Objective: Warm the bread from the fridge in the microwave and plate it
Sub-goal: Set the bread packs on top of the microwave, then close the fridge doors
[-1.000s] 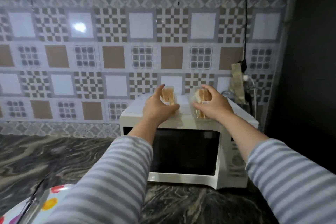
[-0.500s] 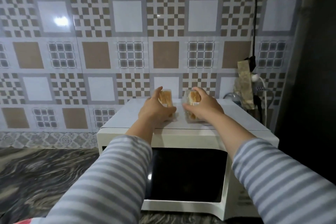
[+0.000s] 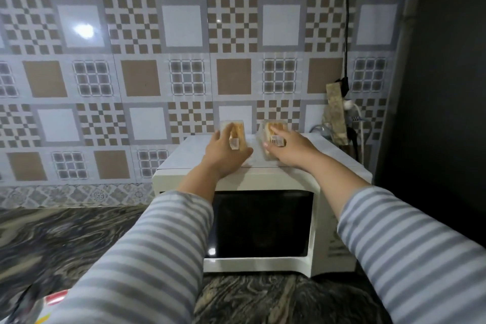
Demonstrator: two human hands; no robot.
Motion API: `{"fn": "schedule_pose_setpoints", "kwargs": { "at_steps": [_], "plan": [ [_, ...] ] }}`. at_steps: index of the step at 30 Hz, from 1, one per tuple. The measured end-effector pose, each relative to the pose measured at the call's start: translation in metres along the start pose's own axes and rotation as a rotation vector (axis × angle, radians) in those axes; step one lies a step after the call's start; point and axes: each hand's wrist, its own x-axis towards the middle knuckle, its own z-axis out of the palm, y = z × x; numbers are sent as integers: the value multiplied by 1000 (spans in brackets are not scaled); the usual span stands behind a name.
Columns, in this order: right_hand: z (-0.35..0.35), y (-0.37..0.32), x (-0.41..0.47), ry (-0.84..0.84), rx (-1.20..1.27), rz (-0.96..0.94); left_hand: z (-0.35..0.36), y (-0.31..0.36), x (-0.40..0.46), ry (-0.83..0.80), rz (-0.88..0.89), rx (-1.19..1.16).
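On the white microwave (image 3: 339, 163), each hand grips 1 clear bread pack: left hand (image 3: 223, 155), right hand (image 3: 292, 148), labels unreadable.

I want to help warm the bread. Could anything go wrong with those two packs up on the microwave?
Maybe. The left hand and right hand each hold a clear bread pack, left pack and right pack, on top of the microwave, whose door is closed. A pack set near the front edge could slide off. The bread also looks wrapped in plastic, which likely should come off before heating.
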Motion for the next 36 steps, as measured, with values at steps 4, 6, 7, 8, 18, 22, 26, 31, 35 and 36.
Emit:
{"fn": "schedule_pose_setpoints", "kwargs": {
  "at_steps": [4, 6, 7, 8, 18, 22, 26, 31, 35, 36],
  "plan": [
    [-8, -6, -60, -29, -5, 29, -21, 6, -58, -33, 32, 36],
    [-14, -11, -100, -19, -28, 31, -33, 10, -96, -135, 42, -7],
    [-17, -15, -123, -20, -34, 36, -39, 13, -117, -191, 35, -44],
    [-20, -18, -147, -29, -36, 46, -42, 16, -139, -237, 32, -75],
    [-55, -13, -414, -278, -102, 401, -31, 48, -350, -730, 4, -2],
    [-96, -2, -508, -288, -74, 597, -20, 104, -420, -944, 38, 54],
    [-142, 12, -598, -209, -99, 703, -3, 169, -482, -1098, 137, 61],
    [-194, 38, -707, -107, -155, 816, 26, 250, -559, -1164, 274, 26],
    [-240, 62, -794, -27, -133, 906, 55, 312, -623, -1223, 417, 50],
    [-251, 69, -816, -13, -131, 920, 62, 328, -642, -1226, 441, 43]
  ]
}}
